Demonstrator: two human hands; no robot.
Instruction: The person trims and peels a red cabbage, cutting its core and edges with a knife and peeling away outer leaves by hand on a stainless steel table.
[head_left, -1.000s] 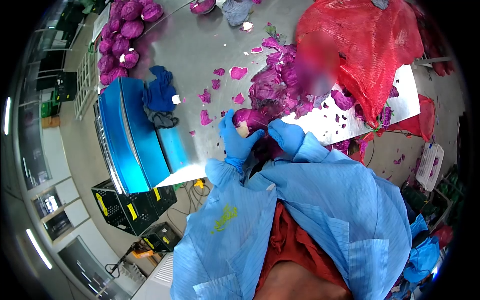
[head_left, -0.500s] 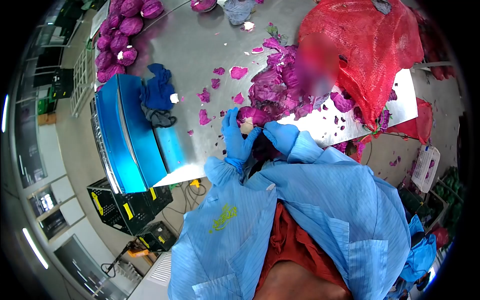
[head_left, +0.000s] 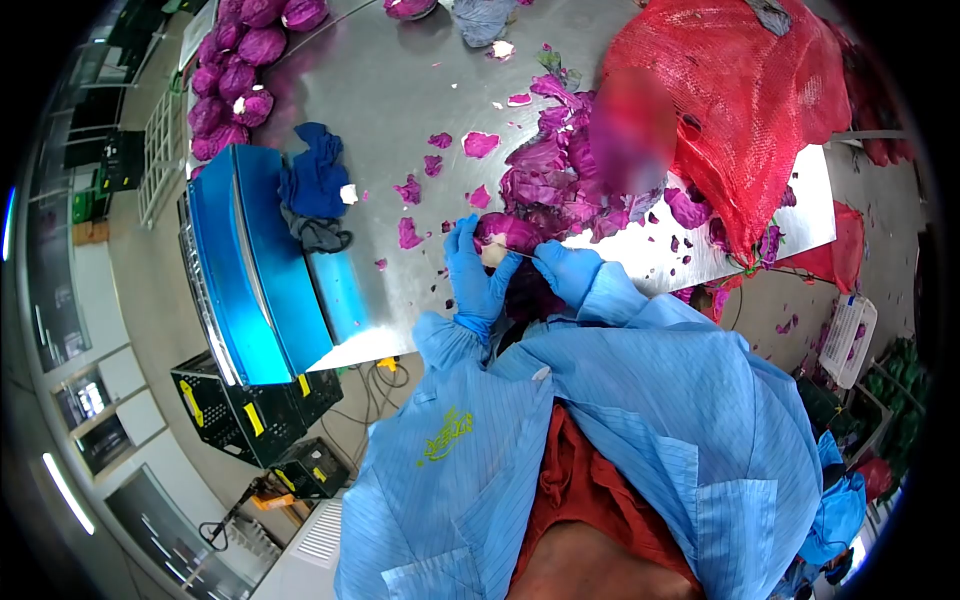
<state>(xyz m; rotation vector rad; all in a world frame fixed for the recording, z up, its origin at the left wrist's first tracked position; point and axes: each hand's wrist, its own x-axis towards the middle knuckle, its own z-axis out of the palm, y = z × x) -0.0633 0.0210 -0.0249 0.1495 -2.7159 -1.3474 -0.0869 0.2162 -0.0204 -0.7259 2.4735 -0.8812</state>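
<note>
A red cabbage head point(head_left: 510, 231) with a pale cut stem end sits at the near edge of the steel table, in front of my body. My left hand point(head_left: 475, 272), in a blue glove, is wrapped round its left side, thumb toward the stem. My right hand point(head_left: 568, 272), also gloved, is closed at the cabbage's right. A thin blade shows between its fingers and the stem end, seemingly a small knife point(head_left: 527, 256); the handle is hidden in the fist. Loose purple leaves point(head_left: 545, 180) are heaped just beyond the cabbage.
A red mesh sack point(head_left: 730, 100) lies at the back right. Cabbage heads point(head_left: 238, 75) are piled at the far left. A blue metal box point(head_left: 255, 265) and dark blue cloth point(head_left: 317, 170) stand left of my hands. Leaf scraps point(head_left: 480, 145) dot the steel table point(head_left: 390, 110). Black crates point(head_left: 245, 410) stand below.
The right hand has shifted very slightly beside the stem end. My left hand keeps its hold on the cabbage, and the view has moved a little.
</note>
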